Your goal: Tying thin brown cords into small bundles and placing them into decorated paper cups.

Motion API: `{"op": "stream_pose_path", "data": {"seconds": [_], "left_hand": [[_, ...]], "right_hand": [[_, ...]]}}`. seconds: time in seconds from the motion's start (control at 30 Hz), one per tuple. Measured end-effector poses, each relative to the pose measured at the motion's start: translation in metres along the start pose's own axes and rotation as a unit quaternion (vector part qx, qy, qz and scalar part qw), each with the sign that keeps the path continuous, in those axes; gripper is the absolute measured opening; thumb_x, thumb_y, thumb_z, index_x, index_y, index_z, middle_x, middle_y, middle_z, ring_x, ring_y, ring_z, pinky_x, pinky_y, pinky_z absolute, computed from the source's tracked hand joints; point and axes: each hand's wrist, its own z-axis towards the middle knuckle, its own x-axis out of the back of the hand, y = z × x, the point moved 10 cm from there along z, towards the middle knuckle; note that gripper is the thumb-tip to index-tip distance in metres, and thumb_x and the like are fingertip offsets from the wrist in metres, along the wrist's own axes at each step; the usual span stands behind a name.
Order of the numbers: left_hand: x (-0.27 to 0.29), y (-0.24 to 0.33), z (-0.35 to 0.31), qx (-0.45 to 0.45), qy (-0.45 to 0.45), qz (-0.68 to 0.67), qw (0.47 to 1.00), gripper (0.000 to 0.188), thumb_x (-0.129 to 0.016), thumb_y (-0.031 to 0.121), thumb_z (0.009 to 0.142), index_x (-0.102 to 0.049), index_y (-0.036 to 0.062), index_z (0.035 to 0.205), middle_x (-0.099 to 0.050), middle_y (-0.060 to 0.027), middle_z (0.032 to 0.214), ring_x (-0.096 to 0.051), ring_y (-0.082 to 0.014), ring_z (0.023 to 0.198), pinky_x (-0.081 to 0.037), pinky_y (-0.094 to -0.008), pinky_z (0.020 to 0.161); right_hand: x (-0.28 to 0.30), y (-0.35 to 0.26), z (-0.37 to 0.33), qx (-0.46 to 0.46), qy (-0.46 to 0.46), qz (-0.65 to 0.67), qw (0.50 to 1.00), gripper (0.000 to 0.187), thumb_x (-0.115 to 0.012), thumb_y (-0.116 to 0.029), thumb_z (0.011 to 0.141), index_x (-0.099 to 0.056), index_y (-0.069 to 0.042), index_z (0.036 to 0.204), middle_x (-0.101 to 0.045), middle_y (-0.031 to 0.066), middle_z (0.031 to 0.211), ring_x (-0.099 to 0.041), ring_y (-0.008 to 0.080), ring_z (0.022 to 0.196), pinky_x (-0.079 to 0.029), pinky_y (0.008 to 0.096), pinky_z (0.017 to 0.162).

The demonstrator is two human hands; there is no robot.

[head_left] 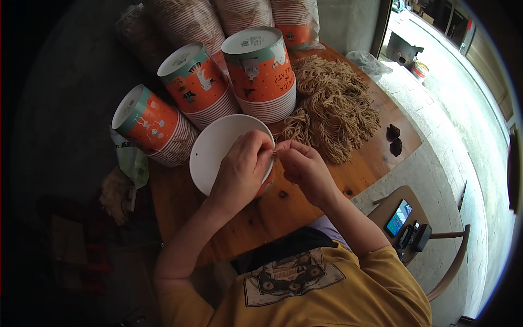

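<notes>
Cord (338, 103) in tan twisted strands is lying heaped on the right half of the wooden tabletop (294, 210). Just to its left and nearer, a white-lined bucket (210, 147) is standing with its mouth facing up, a small dark hole showing in its left wall and an orange outside peeking out below the hands.

The left hand (248, 158) is reaching over the bucket's right rim with its fingers curled; its fingertips are partly hidden, so what it is holding, one cannot tell. The right hand (297, 158) is pinching thumb and index finger together beside that rim, on a tan bit (274, 153) too small to make out.

Beyond the bucket, three upside-down orange-and-green bucket stacks are standing: a left stack (155, 122), a middle stack (197, 82) and a right stack (259, 68). Plastic-wrapped stacks (242, 13) are filling the far edge. Two dark lumps (394, 139) are resting right of the cord. Farther right, a phone (399, 217) is lying on a chair (381, 215).
</notes>
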Motion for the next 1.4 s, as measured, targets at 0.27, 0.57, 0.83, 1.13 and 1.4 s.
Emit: {"op": "stream_pose_path", "data": {"seconds": [0.27, 0.57, 0.83, 1.13, 1.4], "left_hand": [[0.000, 0.024, -0.001, -0.099, 0.007, 0.125, 0.987, 0.015, -0.059, -0.003, 0.083, -0.051, 0.0020, 0.095, -0.055, -0.0118, 0.091, -0.057, -0.0291, 0.086, -0.049, -0.0385, 0.073], [-0.005, 0.039, -0.001, -0.170, -0.013, 0.286, 0.943, 0.016, -0.060, 0.000, 0.079, -0.050, 0.0015, 0.092, -0.054, -0.0118, 0.090, -0.057, -0.0271, 0.083, -0.050, -0.0368, 0.072], [-0.013, -0.035, -0.003, 0.144, -0.081, -0.180, 0.970, 0.008, -0.056, 0.008, 0.091, -0.052, 0.0021, 0.094, -0.057, -0.0049, 0.085, -0.057, -0.0130, 0.077, -0.047, -0.0277, 0.071], [-0.025, -0.055, -0.010, 0.235, -0.093, -0.330, 0.910, 0.010, -0.054, 0.010, 0.095, -0.055, 0.0017, 0.099, -0.058, -0.0001, 0.090, -0.054, -0.0061, 0.081, -0.047, -0.0227, 0.074], [-0.022, -0.046, -0.012, 0.207, -0.092, -0.266, 0.937, 0.011, -0.058, 0.008, 0.092, -0.054, 0.0011, 0.100, -0.060, -0.0036, 0.091, -0.059, -0.0101, 0.085, -0.049, -0.0263, 0.078]], "right_hand": [[-0.007, 0.007, -0.003, -0.067, -0.005, 0.090, 0.994, 0.012, -0.057, -0.019, 0.091, -0.060, -0.009, 0.098, -0.038, -0.0107, 0.064, -0.031, -0.0003, 0.051, -0.025, 0.0170, 0.046], [-0.006, 0.002, -0.007, -0.060, 0.008, 0.068, 0.996, 0.016, -0.056, -0.018, 0.095, -0.062, -0.007, 0.105, -0.036, -0.0117, 0.062, -0.029, -0.0009, 0.048, -0.023, 0.0171, 0.043], [-0.003, 0.008, -0.005, -0.068, -0.025, 0.049, 0.996, 0.016, -0.060, -0.021, 0.092, -0.064, -0.009, 0.103, -0.047, -0.0105, 0.068, -0.033, -0.0008, 0.052, -0.027, 0.0168, 0.047], [-0.001, -0.002, -0.006, 0.002, 0.014, -0.061, 0.998, 0.021, -0.063, -0.025, 0.090, -0.064, -0.008, 0.103, -0.060, -0.0071, 0.083, -0.037, -0.0016, 0.057, -0.028, 0.0157, 0.050], [0.002, 0.002, -0.003, -0.005, 0.013, -0.015, 1.000, 0.020, -0.065, -0.026, 0.089, -0.063, -0.009, 0.099, -0.058, -0.0071, 0.077, -0.037, -0.0005, 0.056, -0.029, 0.0159, 0.050]]}}
